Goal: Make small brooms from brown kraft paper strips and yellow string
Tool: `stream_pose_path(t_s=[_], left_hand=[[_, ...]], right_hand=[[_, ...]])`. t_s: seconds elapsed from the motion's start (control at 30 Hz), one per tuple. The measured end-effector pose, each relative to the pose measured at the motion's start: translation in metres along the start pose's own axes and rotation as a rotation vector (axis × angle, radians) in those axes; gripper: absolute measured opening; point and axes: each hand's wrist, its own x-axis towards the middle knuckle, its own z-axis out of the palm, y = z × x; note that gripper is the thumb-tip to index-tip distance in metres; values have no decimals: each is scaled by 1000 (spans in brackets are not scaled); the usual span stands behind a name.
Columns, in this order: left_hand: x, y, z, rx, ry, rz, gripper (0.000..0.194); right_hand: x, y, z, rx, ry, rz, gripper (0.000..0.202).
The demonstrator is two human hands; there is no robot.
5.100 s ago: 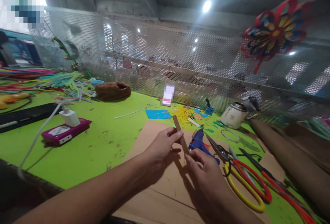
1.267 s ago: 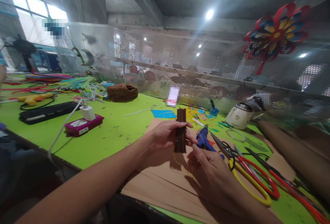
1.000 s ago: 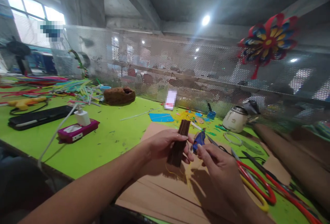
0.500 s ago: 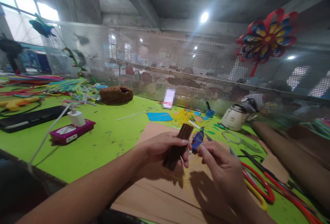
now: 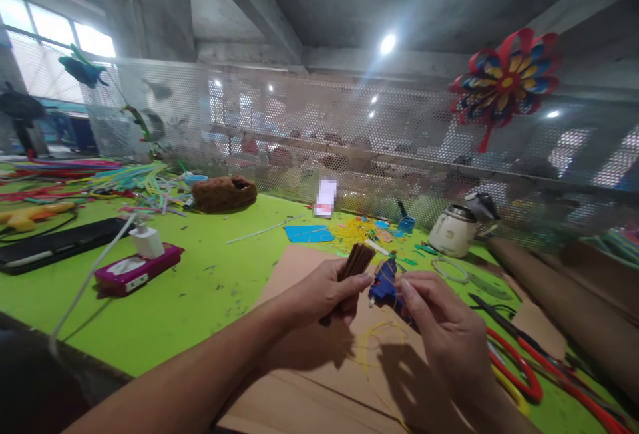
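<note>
Two bare hands at work over brown card (image 5: 294,281): the left hand (image 5: 319,292) clasps one bundle of brown strips (image 5: 358,261), too bunched for me to count; the right hand (image 5: 452,331) seemingly pinches yellow thread (image 5: 365,349). I judge it thread handling; any next move calls for a steady bundle and thread kept off one blue glue gun (image 5: 383,289).
</note>
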Motion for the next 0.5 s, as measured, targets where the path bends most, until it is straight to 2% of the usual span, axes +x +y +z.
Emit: stream_pose_path(t_s=[0.23, 0.37, 0.5], left_hand=[[0, -1, 3, 35, 98, -3, 35], [1, -2, 4, -82, 36, -34, 31], [2, -4, 2, -323, -41, -59, 24]], right_hand=[[-2, 0, -1, -6, -5, -12, 13], [-1, -1, -3, -21, 13, -10, 11], [2, 0, -6, -61, 37, -23, 12]])
